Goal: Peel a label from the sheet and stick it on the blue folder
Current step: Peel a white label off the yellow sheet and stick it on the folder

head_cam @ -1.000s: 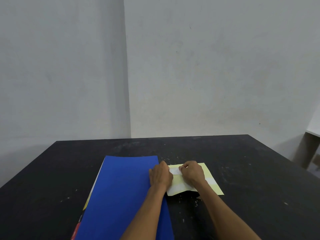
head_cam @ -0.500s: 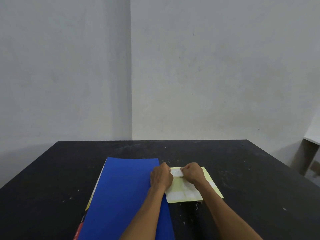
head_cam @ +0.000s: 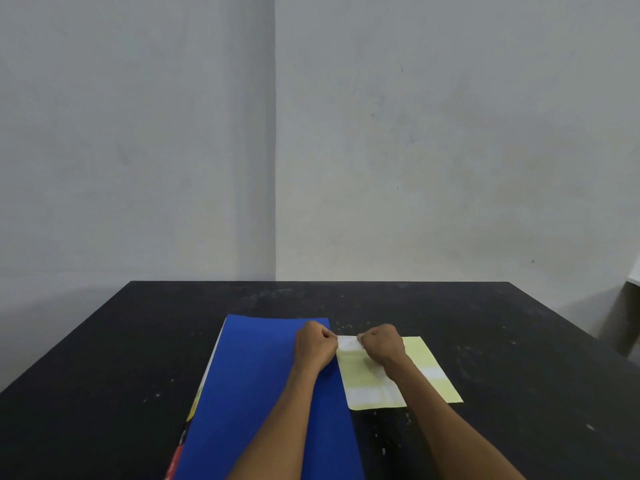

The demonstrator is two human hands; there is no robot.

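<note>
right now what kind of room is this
Probably a bare workroom or recording corner, not a home space. A scuffed black table stands against plain grey walls that meet in a corner, and it holds only a blue folder and a label sheet.

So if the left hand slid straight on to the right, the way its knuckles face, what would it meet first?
Probably the small white label pinched between both hands, then the right hand just beyond it; heights above the pale yellow sheet are unclear.
</note>
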